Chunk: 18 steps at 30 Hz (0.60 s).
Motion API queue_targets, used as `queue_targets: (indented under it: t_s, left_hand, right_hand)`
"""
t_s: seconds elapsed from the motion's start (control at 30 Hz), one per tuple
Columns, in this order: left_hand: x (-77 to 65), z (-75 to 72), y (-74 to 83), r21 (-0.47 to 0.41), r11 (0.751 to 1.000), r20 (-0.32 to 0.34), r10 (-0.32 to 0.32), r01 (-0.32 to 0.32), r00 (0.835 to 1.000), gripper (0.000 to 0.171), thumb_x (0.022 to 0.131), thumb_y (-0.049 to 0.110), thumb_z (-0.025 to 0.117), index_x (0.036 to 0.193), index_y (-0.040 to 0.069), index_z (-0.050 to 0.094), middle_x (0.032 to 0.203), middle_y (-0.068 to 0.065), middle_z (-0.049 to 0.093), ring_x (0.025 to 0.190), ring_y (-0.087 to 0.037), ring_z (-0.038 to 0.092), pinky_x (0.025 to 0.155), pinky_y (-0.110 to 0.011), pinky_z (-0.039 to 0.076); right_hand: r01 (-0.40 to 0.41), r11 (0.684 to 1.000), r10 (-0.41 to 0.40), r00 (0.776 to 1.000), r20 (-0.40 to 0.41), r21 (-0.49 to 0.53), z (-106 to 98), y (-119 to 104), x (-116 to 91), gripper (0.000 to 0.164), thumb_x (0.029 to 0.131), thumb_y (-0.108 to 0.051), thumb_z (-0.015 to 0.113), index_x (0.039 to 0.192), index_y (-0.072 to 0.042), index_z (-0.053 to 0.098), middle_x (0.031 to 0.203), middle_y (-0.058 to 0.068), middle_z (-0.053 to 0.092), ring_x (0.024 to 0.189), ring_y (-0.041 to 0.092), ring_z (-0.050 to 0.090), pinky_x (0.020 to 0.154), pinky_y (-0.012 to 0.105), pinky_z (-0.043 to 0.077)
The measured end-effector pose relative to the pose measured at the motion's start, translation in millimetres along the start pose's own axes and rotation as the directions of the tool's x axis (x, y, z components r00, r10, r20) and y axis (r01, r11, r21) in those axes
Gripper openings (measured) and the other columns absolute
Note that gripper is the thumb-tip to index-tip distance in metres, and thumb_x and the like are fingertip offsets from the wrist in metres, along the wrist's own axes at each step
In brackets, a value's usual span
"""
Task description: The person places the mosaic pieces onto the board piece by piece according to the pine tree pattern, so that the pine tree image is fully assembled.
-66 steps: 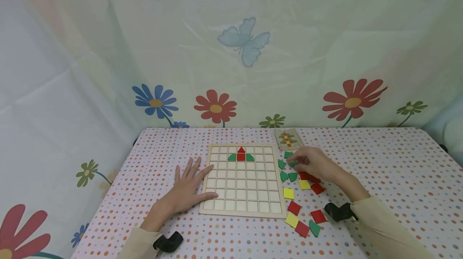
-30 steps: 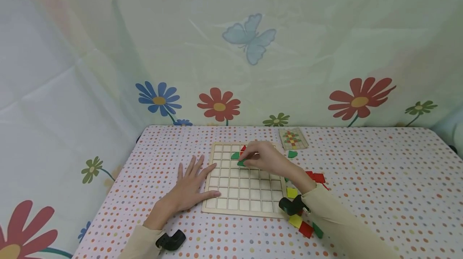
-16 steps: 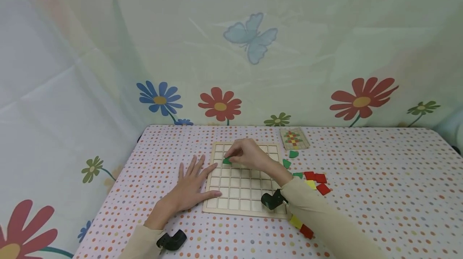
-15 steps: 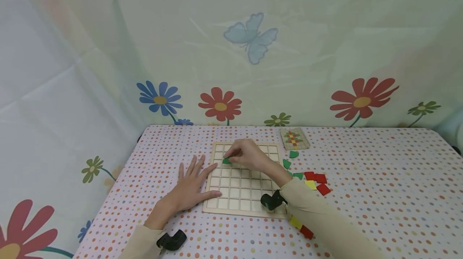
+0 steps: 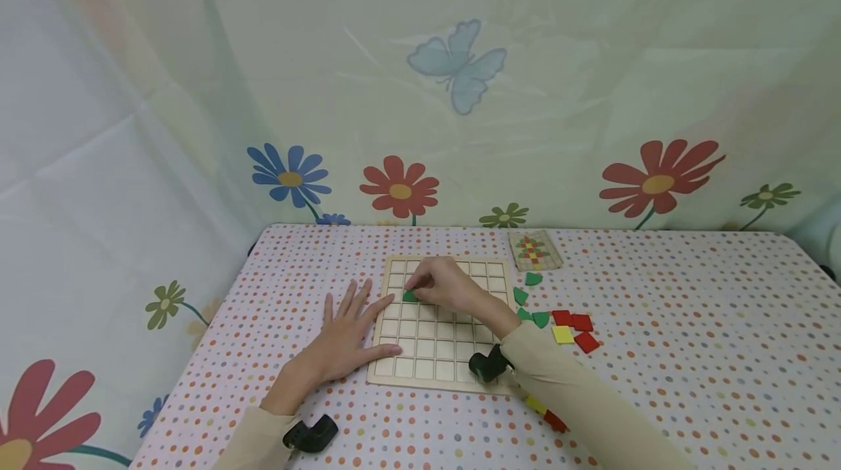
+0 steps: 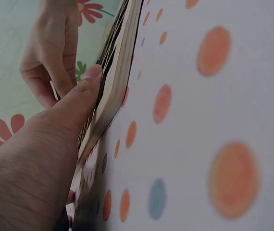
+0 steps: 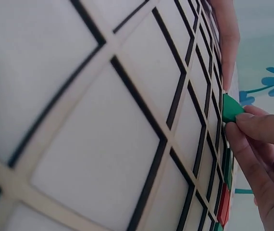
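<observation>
My right hand [image 5: 450,286] pinches a green tile [image 5: 410,296] with one rounded edge between thumb and fingers, at the upper left cells of the wooden grid board [image 5: 447,384]. In the right wrist view the green tile [image 7: 231,109] stands tilted against the grid; whether it sits in a cell, I cannot tell. Beyond it, red [image 7: 223,202] and green tiles lie in the board, hidden by my right hand in the head view. My left hand [image 5: 338,349] lies spread on the table, its thumb and forefinger touching the board's left edge.
A pattern card [image 5: 534,251] lies behind the board's right corner. Loose green tiles [image 5: 534,279], red tiles [image 5: 582,322] and a yellow tile [image 5: 563,335] are to the right. My right sleeve [image 5: 571,382] partly covers another yellow tile [image 5: 535,404] and red tile [image 5: 555,421].
From the loose tiles on the right, my right hand has carried a green tile leftward onto the board's upper left, then lowered slightly. The left hand keeps its place.
</observation>
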<state>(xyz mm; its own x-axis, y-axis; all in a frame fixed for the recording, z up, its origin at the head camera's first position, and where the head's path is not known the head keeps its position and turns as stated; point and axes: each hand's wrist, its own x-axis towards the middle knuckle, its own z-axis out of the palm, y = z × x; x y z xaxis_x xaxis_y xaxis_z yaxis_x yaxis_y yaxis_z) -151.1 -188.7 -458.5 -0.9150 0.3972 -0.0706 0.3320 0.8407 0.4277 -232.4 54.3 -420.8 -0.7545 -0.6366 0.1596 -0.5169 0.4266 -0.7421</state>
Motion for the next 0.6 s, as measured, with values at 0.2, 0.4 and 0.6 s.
queue_targets:
  t_s: [0.2,0.4,0.6]
  left_hand:
    - [0.3,-0.6,0.9,-0.003,1.0,0.0,-0.001,0.001,1.0,0.087,0.095,0.067,0.063,0.166,0.028,0.031,0.175,-0.016,0.002,0.16,-0.04,-0.009,0.118,-0.074,-0.011]
    - [0.2,-0.6,1.2,0.003,1.0,0.01,-0.015,0.015,1.0,0.09,0.094,0.068,0.063,0.167,0.028,0.029,0.175,-0.014,0.0,0.16,-0.037,-0.012,0.119,-0.072,-0.013]
    - [0.2,0.0,-0.4,0.005,1.0,0.01,-0.013,0.013,1.0,0.091,0.094,0.069,0.062,0.168,0.028,0.028,0.175,-0.014,-0.001,0.16,-0.037,-0.013,0.119,-0.072,-0.014]
  right_hand:
    - [0.006,0.998,-0.005,1.0,0.013,-0.066,0.5,-2.7,2.1,0.01,0.093,0.006,0.075,0.099,0.002,0.081,0.097,0.008,0.072,0.087,0.014,0.067,0.075,0.022,0.056]
    - [-0.002,0.989,0.005,1.0,0.021,-0.146,2.4,-5.2,4.3,0.011,0.093,0.006,0.075,0.098,0.0,0.082,0.096,0.006,0.072,0.091,0.016,0.066,0.077,0.024,0.056]
    - [-0.052,0.978,0.061,0.997,0.041,-0.202,4.9,-13.6,5.0,0.013,0.094,0.006,0.073,0.103,0.002,0.081,0.101,0.007,0.071,0.097,0.019,0.067,0.082,0.028,0.058]
